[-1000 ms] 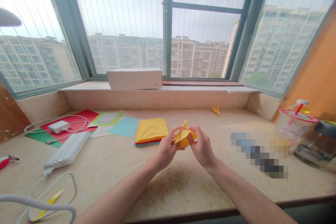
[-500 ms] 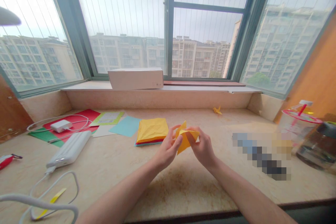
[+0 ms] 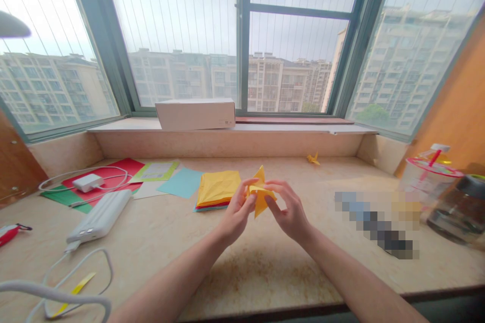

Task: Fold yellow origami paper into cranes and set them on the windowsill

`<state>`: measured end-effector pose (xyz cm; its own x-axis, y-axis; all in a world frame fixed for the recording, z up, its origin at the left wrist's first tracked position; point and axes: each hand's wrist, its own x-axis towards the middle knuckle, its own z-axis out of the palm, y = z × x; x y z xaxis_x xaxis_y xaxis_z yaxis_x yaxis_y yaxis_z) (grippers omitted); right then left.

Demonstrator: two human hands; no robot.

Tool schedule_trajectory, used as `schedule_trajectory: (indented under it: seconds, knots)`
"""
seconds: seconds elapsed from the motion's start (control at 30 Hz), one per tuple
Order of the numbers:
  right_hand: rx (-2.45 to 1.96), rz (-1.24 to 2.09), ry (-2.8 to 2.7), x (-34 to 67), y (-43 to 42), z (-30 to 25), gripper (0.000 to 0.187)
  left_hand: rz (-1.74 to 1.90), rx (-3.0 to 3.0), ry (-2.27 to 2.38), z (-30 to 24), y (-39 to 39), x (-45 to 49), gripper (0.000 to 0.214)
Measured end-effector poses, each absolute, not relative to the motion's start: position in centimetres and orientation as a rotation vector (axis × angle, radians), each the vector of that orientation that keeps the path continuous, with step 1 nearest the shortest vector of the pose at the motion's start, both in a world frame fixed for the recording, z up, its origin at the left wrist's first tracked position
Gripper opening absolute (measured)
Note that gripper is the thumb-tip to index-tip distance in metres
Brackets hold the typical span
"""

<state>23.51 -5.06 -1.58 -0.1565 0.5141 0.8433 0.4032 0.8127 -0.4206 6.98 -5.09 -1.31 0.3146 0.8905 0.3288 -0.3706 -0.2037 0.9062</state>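
A folded piece of yellow origami paper [image 3: 261, 200] is held up above the countertop between both hands, with points sticking up and down. My left hand [image 3: 239, 207] grips its left side, thumb in front and fingers behind. On the other side, my right hand [image 3: 288, 207] pinches the paper between thumb and fingers. Just left of my left hand lies a stack of yellow paper [image 3: 219, 187], with red and blue sheets under it. Farther back on the right sits a small yellow origami crane [image 3: 313, 159].
Left on the countertop [image 3: 159, 257] are a white power bank [image 3: 100, 216], a charger [image 3: 88, 182], looping cables and coloured sheets [image 3: 181, 182]. A white box [image 3: 196, 114] stands on the sill. To the right are a lidded cup [image 3: 430, 174], a dark-lidded jar [image 3: 456, 212] and a blurred-out item [image 3: 375, 224].
Both hands and the folded yellow paper have shifted slightly left. The paper has turned a little, and my right hand's fingers have moved over its upper edge.
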Motion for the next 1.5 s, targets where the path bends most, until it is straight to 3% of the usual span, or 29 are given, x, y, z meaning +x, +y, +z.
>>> schedule_trajectory:
  seconds: [0.17,0.6,0.97,1.3,1.5]
  knots:
    - [-0.722,0.118,-1.673,23.7,-4.9,-1.7,0.007,1.231,1.419,0.597,-1.2,-5.2,6.6,0.036]
    - [-0.739,0.138,-1.611,23.8,-4.8,-1.6,0.006,1.265,1.514,0.624,-0.9,-5.1,7.1,0.035]
    - [-0.757,0.137,-1.639,24.0,-4.5,-1.9,0.01,1.213,1.446,0.549,-1.0,-5.4,7.0,0.072]
    - [-0.786,0.168,-1.769,24.0,-3.9,-2.6,0.02,1.287,1.548,0.759,-2.0,-3.6,7.2,0.03]
    - [-0.814,0.183,-1.728,23.9,-4.0,-2.5,0.019,1.247,1.763,0.833,-1.5,-4.2,7.2,0.03]
